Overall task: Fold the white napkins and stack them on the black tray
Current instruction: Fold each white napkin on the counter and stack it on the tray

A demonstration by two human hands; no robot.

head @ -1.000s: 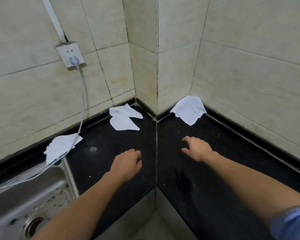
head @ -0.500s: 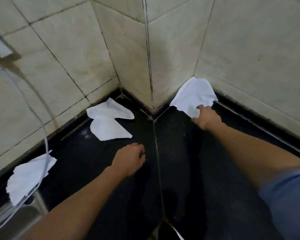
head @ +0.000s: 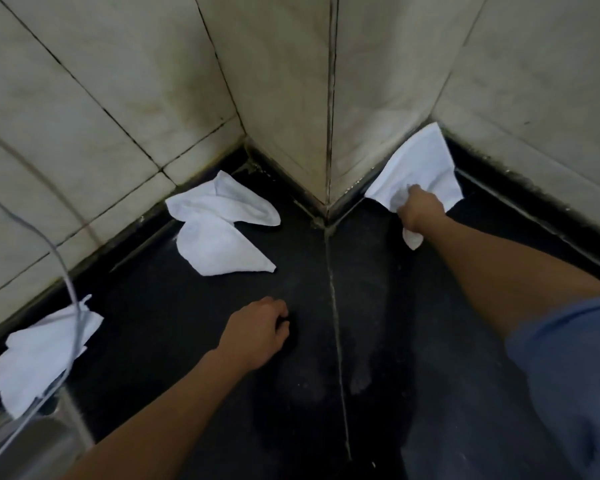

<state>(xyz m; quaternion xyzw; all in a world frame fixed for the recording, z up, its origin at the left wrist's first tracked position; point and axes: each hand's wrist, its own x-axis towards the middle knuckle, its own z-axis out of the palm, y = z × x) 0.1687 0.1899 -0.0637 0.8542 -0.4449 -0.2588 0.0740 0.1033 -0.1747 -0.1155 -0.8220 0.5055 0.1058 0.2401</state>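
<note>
Three white napkins lie on a black counter [head: 378, 323] in a tiled corner. My right hand [head: 419, 209] grips the right napkin [head: 421, 164], which leans against the wall; a corner of the cloth hangs below my fist. A crumpled middle napkin [head: 219, 226] lies by the left wall. The left napkin [head: 42, 351] lies at the counter's left end under a grey cable. My left hand [head: 257, 332] hovers low over the counter with loosely curled fingers and holds nothing. No black tray is in view.
A grey cable [head: 66, 278] runs down the left wall across the left napkin. A steel sink rim [head: 28, 441] shows at the bottom left. Tiled walls [head: 326, 81] close in the corner behind the napkins.
My right hand reached to the far right napkin and closed on it, bunching the cloth. My left hand stayed over the counter. The view has moved closer to the corner.
</note>
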